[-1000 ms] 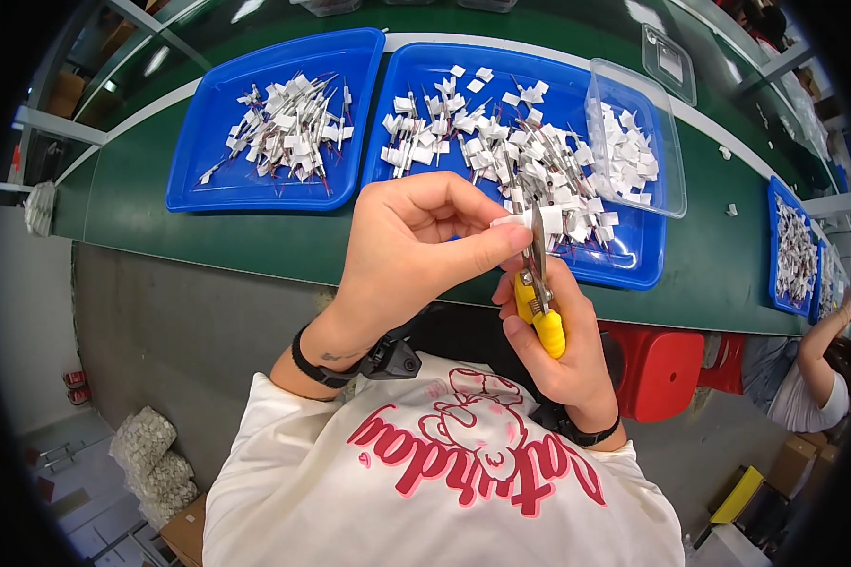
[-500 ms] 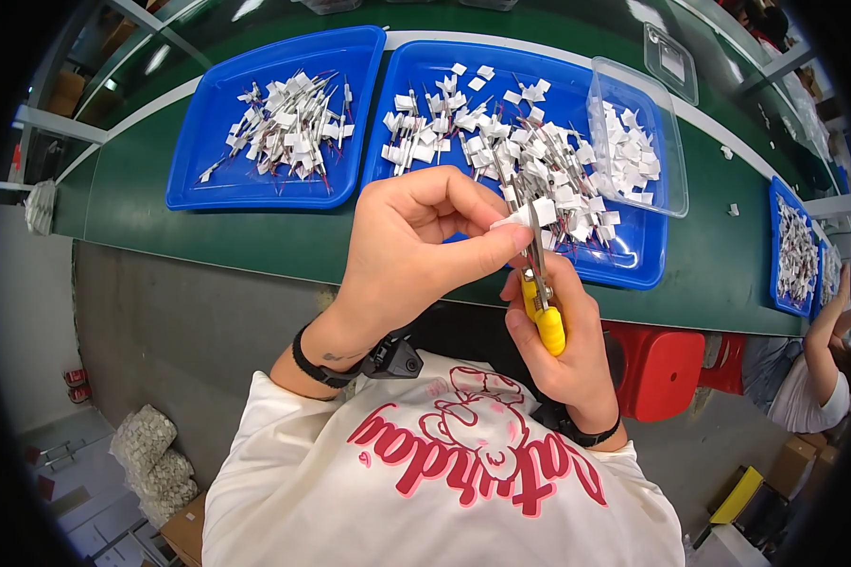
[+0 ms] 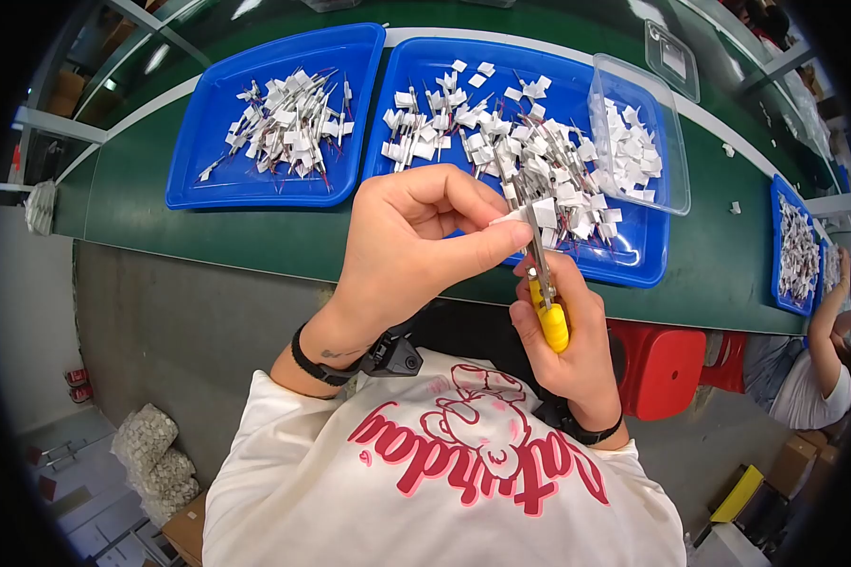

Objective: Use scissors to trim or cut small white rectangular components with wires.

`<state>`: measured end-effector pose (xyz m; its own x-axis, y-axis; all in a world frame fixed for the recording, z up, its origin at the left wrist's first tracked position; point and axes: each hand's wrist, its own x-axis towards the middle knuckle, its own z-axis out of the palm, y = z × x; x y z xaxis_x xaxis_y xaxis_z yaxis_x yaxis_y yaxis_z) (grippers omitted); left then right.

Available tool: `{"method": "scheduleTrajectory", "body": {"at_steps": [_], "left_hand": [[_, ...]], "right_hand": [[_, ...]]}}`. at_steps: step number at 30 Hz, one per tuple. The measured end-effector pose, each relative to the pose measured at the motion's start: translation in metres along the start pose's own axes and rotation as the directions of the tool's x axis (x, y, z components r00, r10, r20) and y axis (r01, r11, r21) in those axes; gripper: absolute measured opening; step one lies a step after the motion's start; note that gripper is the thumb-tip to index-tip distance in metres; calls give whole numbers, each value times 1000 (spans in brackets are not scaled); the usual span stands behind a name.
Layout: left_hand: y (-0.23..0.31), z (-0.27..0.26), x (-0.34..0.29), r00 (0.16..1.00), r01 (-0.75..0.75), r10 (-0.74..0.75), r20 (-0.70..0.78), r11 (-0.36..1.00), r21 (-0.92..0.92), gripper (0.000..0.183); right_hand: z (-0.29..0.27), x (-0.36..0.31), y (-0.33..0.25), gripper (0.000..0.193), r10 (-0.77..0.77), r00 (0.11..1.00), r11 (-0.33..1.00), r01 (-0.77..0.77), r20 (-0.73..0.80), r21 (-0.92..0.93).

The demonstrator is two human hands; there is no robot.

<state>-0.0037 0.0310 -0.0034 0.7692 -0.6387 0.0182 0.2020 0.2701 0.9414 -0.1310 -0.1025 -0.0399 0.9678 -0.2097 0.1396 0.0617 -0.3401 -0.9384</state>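
Note:
My left hand (image 3: 416, 241) pinches a white paper label (image 3: 543, 210) between thumb and fingertips, above the near edge of the middle blue tray. My right hand (image 3: 581, 345) is closed around yellow-handled scissors (image 3: 551, 321), their blades pointing away from me. The metal blades lie across the label, just beyond my left fingertips. Whatever the label is attached to is hidden behind my fingers. Under and beyond my hands, the middle blue tray (image 3: 648, 260) holds many thin wired parts (image 3: 558, 156) with white flag labels.
Another blue tray (image 3: 194, 180) of labelled parts stands to the left. A clear plastic box (image 3: 669, 189) with white pieces sits on the middle tray's right side. A co-worker's arm (image 3: 827, 326) is beside a blue tray (image 3: 783, 283) at far right. Red stools (image 3: 669, 373) stand below the table edge.
My right hand and the scissors have shifted slightly right and up, with the blades still across the label. My left hand has barely moved and keeps its pinch.

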Motion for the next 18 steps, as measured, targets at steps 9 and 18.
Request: {"method": "scheduleTrajectory", "body": {"at_steps": [9,18], "left_hand": [[3,-1,1,999,-16,17,-32,1000,23,15],[31,-83,12,943,63,144,-300,807,587,11]], "right_hand": [[1,-3,5,40,116,993,965,-120,33,235],[-4,-2,8,49,163,978,769,-208,129,605]]}}
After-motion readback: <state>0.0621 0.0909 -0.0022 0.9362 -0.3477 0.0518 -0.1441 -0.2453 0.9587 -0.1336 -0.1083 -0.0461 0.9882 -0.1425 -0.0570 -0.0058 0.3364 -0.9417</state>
